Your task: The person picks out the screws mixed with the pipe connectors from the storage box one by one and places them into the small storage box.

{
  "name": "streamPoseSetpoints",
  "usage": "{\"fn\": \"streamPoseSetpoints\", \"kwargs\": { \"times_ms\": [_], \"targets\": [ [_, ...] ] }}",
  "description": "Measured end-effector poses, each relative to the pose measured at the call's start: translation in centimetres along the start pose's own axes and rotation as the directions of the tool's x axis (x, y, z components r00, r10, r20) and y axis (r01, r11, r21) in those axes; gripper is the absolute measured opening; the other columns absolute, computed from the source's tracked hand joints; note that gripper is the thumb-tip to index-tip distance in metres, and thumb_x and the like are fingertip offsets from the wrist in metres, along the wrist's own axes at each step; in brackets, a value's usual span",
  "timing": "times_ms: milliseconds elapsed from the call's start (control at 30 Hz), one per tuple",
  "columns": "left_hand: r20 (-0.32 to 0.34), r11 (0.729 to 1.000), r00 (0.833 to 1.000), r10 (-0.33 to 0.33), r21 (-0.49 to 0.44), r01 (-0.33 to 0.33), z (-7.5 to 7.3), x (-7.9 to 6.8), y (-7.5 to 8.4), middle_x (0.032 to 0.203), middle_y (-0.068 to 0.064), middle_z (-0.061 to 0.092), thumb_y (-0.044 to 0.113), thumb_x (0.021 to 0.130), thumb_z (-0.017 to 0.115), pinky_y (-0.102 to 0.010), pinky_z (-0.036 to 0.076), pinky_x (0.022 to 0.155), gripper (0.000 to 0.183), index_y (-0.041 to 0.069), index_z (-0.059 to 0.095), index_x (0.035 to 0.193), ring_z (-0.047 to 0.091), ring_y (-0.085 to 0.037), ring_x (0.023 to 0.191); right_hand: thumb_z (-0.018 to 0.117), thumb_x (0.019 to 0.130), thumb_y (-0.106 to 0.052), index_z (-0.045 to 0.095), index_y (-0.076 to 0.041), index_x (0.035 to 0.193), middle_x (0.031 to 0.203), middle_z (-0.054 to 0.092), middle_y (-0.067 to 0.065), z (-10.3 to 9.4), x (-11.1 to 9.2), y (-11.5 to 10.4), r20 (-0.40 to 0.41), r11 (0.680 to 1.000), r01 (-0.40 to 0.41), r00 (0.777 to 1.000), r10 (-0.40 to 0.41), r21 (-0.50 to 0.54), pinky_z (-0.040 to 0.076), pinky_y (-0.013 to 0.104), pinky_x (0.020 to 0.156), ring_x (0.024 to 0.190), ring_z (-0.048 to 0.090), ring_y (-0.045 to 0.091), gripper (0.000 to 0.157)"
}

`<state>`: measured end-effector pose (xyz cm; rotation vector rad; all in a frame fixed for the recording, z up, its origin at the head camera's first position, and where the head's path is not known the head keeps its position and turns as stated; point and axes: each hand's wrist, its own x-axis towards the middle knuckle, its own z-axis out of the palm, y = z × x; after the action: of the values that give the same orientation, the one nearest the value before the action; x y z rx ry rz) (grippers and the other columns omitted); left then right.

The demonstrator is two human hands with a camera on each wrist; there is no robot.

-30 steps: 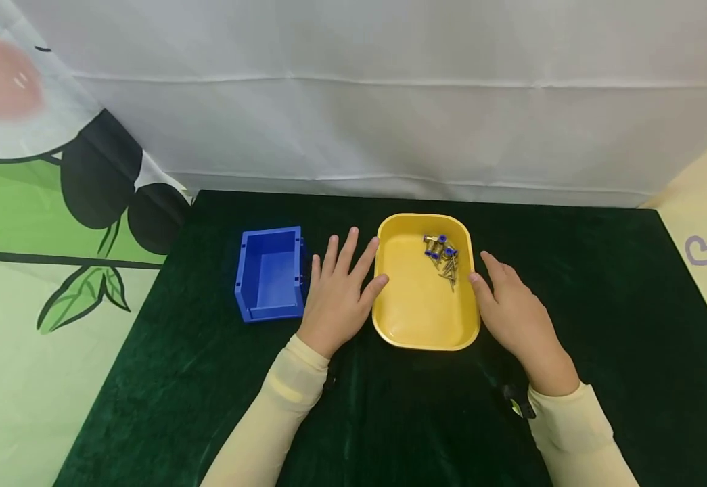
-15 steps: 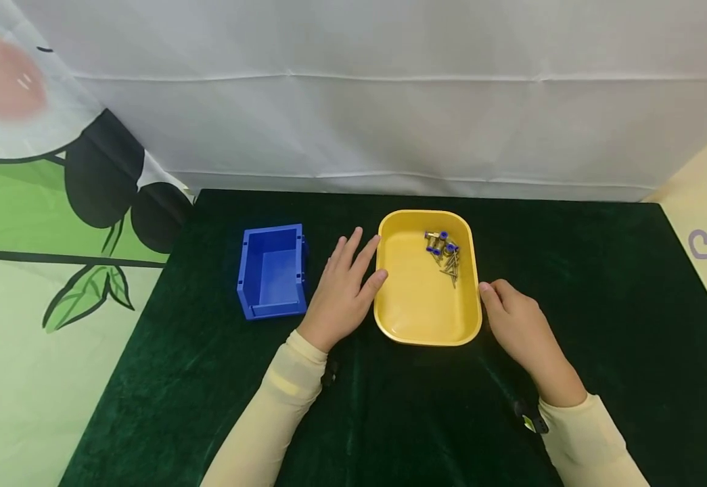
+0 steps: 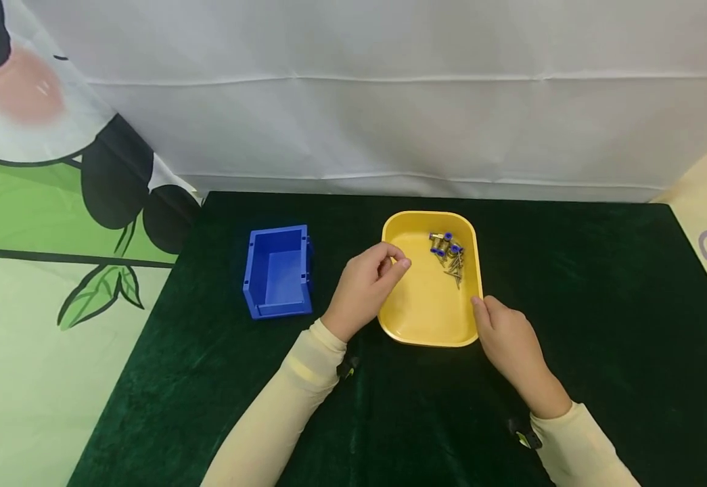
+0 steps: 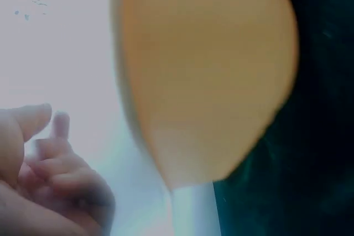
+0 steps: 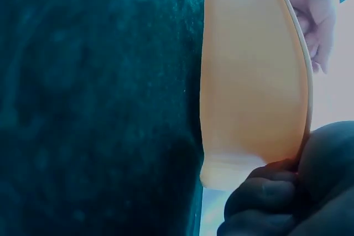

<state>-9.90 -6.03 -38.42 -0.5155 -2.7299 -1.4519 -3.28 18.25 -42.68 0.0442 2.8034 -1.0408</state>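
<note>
A person in pale yellow sleeves point(image 3: 270, 409) works at a dark green cloth point(image 3: 426, 412). Nearest, the right hand point(image 3: 511, 341) grips the side of a yellow tray point(image 3: 423, 311) by its near right corner, thumb at the rim and fingers curled beneath it. The left hand point(image 3: 365, 287) is raised over the tray's left rim, its fingers loosely bent, thumb and forefinger a little apart with nothing seen between them. The tray stands on the cloth in front of the person. Towards its far right lie thin metal pins point(image 3: 457, 270), too small to tell as nails or screws, and just beyond them blue-ended fittings point(image 3: 441, 242). A blue bin point(image 3: 281, 277) stands left of the tray, apart from it. A white sheet point(image 3: 359, 128) hangs behind.
</note>
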Motion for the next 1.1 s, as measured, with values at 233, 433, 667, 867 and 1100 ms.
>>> {"fn": "streamPoseSetpoints", "kwargs": {
  "times_ms": [233, 433, 667, 867, 1100],
  "targets": [
    [0.035, 0.995, 0.999, -0.011, -0.095, 0.014, 0.6, 1.4, 1.5, 0.061, -0.001, 0.040, 0.039, 0.095, 0.066, -0.025, 0.036, 0.049, 0.023, 0.018, 0.074, 0.098, 0.042, -0.018, 0.053, 0.038, 0.108, -0.038, 0.059, -0.005, 0.096, 0.066, 0.050, 0.005, -0.3, 0.3, -0.2, 0.014, 1.000, -0.005, 1.000, 0.005, -0.010, 0.041, 0.029, 0.049, 0.051, 0.049, 0.020, 0.040],
    [-0.019, 0.978, 0.998, -0.059, -0.200, 0.054, 1.5, 2.5, 2.1, 0.059, -0.001, 0.038, 0.034, 0.093, 0.071, -0.024, 0.032, 0.048, 0.021, 0.014, 0.075, 0.095, 0.038, -0.016, 0.051, 0.037, 0.108, -0.038, 0.059, -0.005, 0.097, 0.066, 0.050, 0.005, -0.1, 0.1, -0.1, 0.019, 1.000, -0.008, 1.000, 0.008, -0.013, 0.040, 0.029, 0.048, 0.051, 0.048, 0.019, 0.041],
    [-0.034, 0.973, 0.995, -0.096, -0.212, 0.087, 2.7, 4.2, 2.2, 0.057, -0.001, 0.042, 0.031, 0.094, 0.070, -0.024, 0.029, 0.046, 0.018, 0.014, 0.076, 0.095, 0.038, -0.015, 0.048, 0.038, 0.108, -0.037, 0.059, -0.006, 0.098, 0.065, 0.049, 0.005, 0.5, -0.2, 0.3, 0.014, 1.000, -0.024, 1.000, 0.024, 0.000, 0.039, 0.029, 0.048, 0.052, 0.047, 0.019, 0.040],
    [0.010, 0.983, 0.989, -0.147, -0.107, 0.148, 4.0, 5.7, 2.3, 0.064, 0.003, 0.053, 0.031, 0.094, 0.069, -0.022, 0.032, 0.049, 0.018, 0.015, 0.077, 0.097, 0.040, -0.010, 0.051, 0.038, 0.108, -0.036, 0.060, -0.005, 0.099, 0.066, 0.050, 0.005, 0.5, -0.6, 0.8, 0.011, 0.998, -0.059, 0.998, 0.059, -0.006, 0.040, 0.028, 0.049, 0.053, 0.048, 0.019, 0.039],
    [0.031, 0.972, 0.990, -0.136, -0.188, 0.139, 4.1, 7.2, 3.8, 0.079, -0.001, 0.066, 0.031, 0.094, 0.069, -0.022, 0.042, 0.056, 0.018, 0.015, 0.076, 0.098, 0.053, -0.013, 0.063, 0.037, 0.108, -0.039, 0.060, -0.004, 0.100, 0.067, 0.050, 0.005, -0.5, -0.4, 1.1, -0.013, 0.998, -0.066, 0.998, 0.066, -0.007, 0.041, 0.029, 0.050, 0.053, 0.049, 0.020, 0.043]
  ]
}}
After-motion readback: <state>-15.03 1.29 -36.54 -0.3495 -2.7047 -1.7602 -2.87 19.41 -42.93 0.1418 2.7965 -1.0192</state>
